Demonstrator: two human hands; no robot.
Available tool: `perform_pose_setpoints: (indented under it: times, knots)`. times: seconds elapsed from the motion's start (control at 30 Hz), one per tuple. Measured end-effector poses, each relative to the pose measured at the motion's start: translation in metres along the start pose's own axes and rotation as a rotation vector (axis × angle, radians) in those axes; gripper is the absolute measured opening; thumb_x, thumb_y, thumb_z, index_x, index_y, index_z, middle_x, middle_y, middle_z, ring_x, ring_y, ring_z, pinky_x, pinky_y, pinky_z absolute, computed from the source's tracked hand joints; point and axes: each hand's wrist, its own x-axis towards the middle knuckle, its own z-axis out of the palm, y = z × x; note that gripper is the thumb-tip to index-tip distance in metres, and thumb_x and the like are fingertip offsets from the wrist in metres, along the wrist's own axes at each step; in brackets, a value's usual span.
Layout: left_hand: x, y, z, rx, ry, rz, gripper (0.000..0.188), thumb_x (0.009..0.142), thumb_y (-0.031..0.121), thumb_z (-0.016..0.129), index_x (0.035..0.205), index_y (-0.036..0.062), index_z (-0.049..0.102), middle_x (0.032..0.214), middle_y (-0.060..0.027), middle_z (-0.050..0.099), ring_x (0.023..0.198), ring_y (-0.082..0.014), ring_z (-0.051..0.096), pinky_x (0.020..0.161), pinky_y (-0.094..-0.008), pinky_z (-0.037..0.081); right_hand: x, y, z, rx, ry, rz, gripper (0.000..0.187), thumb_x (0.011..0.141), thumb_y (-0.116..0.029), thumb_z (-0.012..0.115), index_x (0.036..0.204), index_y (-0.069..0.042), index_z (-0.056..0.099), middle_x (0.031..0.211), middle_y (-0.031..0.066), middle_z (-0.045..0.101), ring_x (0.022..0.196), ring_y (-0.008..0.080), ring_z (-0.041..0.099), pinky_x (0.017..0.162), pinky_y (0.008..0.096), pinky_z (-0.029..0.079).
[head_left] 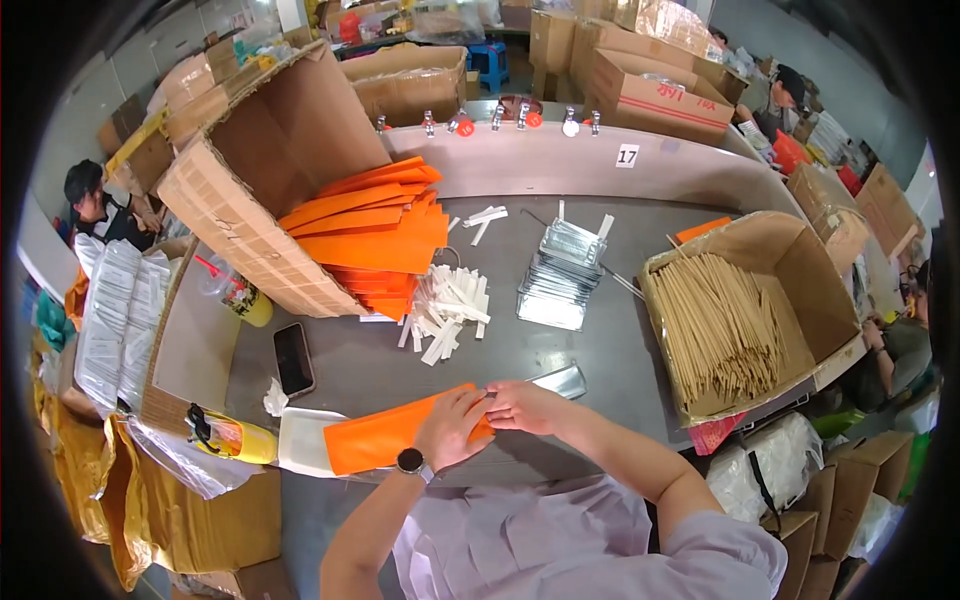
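Observation:
A long, flat orange sheet (375, 438) lies slantwise at the table's near edge, its left end over a white pad. My left hand (455, 428), with a dark watch on its wrist, holds the sheet near its right end, fingers bent over it. Close against it, my right hand (520, 407) has its fingers pinched together at the sheet's right end; whatever is between the fingertips is too small to make out. Just beyond my right hand lies a shiny clear-and-silver packet (562, 382), partly hidden by it.
A tilted carton (235, 235) spills orange sheets (375, 240). White strips (455, 305), silver packets (560, 280) and a phone (294, 358) lie on the table (640, 390). At right stands a box (825, 310) of thin wooden sticks (715, 325). A yellow cup (245, 440) stands near left. Other people sit at both sides.

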Motion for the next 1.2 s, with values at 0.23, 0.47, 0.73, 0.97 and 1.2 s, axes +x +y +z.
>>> perform_pose_setpoints:
  times: [0.23,0.47,0.73,0.97,1.2]
  knots:
    - [-0.007,0.000,0.007,-0.029,0.010,-0.014,0.062,0.067,0.021,0.078,0.123,0.0054,0.054,0.122,-0.0133,0.054,0.116,-0.0351,0.049,0.098,-0.0452,0.043,0.016,-0.009,-0.009,-0.247,-0.226,0.054,0.059,0.086,-0.015,0.058,0.140,-0.006,0.036,0.125,0.0115,0.054,0.111,0.0228,0.058,0.096,0.0369,0.048]
    - [0.002,-0.002,0.001,0.022,-0.046,-0.058,0.059,0.067,0.021,0.077,0.120,0.0070,0.055,0.123,-0.0145,0.053,0.117,-0.0363,0.048,0.098,-0.0456,0.042,0.018,-0.006,-0.036,-0.177,-0.162,-0.072,0.053,0.091,-0.018,0.055,0.137,0.000,0.038,0.125,0.0205,0.056,0.111,0.0297,0.060,0.094,0.0451,0.051]
    - [0.000,-0.003,-0.011,-0.023,-0.007,-0.052,0.058,0.065,0.018,0.079,0.117,0.0055,0.057,0.125,-0.0153,0.052,0.114,-0.0353,0.051,0.095,-0.0445,0.043,-0.038,-0.036,-0.113,-0.106,0.211,-0.137,0.046,0.092,-0.024,0.054,0.130,0.001,0.045,0.119,0.0233,0.060,0.104,0.0335,0.063,0.088,0.0437,0.053]
    - [0.011,0.035,-0.028,0.047,0.080,0.001,0.059,0.067,0.021,0.080,0.119,0.0063,0.056,0.129,-0.0139,0.051,0.116,-0.0333,0.050,0.095,-0.0455,0.042,-0.060,-0.008,-0.055,-0.436,-0.003,-0.481,0.040,0.090,-0.022,0.059,0.125,-0.002,0.053,0.109,0.0086,0.062,0.098,0.0161,0.062,0.084,0.0302,0.051]
    - [0.028,0.076,-0.043,0.145,0.230,0.137,0.052,0.069,0.028,0.079,0.116,0.0142,0.060,0.129,-0.0127,0.051,0.115,-0.0349,0.051,0.093,-0.0483,0.043,-0.059,0.003,0.003,-0.720,0.204,-0.860,0.031,0.097,-0.021,0.052,0.118,0.000,0.060,0.098,0.0074,0.068,0.084,0.0118,0.061,0.068,0.0250,0.051]
